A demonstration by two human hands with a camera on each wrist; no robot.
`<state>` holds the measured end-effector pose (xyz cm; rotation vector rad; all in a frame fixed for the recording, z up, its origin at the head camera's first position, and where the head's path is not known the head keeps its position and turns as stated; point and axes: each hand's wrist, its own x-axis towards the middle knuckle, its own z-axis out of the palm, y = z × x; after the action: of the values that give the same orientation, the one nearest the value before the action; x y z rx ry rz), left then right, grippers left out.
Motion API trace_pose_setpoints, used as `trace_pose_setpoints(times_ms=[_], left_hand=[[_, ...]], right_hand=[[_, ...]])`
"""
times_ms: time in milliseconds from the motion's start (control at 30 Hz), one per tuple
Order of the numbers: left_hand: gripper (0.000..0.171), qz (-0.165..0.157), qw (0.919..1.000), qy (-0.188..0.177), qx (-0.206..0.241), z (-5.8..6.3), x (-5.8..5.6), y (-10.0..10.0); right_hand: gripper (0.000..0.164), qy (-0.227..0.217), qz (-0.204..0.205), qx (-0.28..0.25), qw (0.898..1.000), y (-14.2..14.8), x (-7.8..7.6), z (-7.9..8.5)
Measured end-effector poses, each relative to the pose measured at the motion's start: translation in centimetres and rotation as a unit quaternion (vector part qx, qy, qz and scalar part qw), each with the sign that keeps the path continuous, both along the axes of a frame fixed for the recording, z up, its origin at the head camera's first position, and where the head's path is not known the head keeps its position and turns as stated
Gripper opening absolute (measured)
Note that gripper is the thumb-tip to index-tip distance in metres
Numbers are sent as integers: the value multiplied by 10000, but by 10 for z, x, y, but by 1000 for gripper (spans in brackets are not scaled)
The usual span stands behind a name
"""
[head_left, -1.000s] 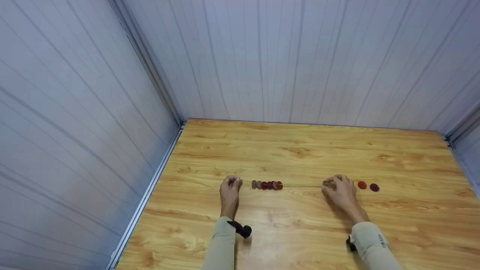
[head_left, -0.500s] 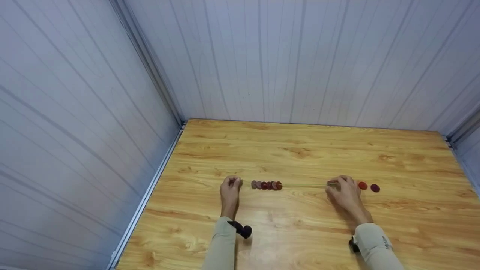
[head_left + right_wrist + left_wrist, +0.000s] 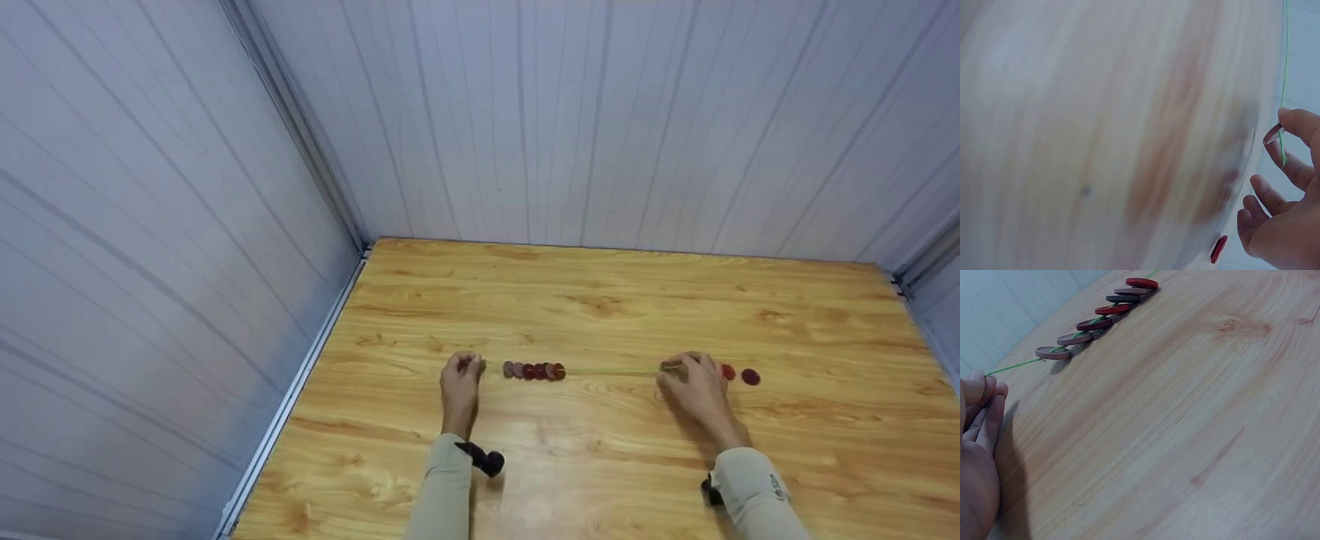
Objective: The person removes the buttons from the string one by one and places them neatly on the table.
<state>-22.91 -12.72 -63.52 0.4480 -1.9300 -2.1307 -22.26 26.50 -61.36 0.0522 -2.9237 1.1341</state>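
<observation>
My left hand (image 3: 459, 382) pinches one end of a thin green string (image 3: 1016, 366) between thumb and fingertips. Threaded on that string beside it is a row of several round buttons (image 3: 1094, 324), overlapping in brown, dark red, grey and red; the row (image 3: 534, 371) lies on the table in the head view. To the right, my right hand (image 3: 697, 382) pinches a brownish button (image 3: 1273, 134) between thumb and index finger. The string's free end (image 3: 1283, 152) passes by this button and ends near the index finger; whether it runs through a hole is unclear.
Just right of my right hand lie a red button (image 3: 728, 372), partly covered by the hand, and a dark purple button (image 3: 751, 376). The wood-grain table (image 3: 600, 300) meets pale panel walls (image 3: 562, 127) at its back and left edges.
My right hand has shifted a little to the right along the string, covering part of the loose red button. The left hand and the row of buttons have stayed in place.
</observation>
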Motion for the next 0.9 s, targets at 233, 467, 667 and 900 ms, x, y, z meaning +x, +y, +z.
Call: trace_pose_setpoints(times_ms=[233,467,667,900], left_hand=[[16,-165,9997,7,177,0,1,-1],[12,-34,9999,-115,4,2,1,0],[12,-12,9999,-128,39,-1,0,0],[12,-77,9994,-131,310,0,2,0]], right_hand=[[35,-2,15,28,10000,4,1,2],[35,61,5,68,10000,7,3,1],[35,158,-69,-18,9998,13,4,-1],[33,269,-137,11,9995,17,6,-3]])
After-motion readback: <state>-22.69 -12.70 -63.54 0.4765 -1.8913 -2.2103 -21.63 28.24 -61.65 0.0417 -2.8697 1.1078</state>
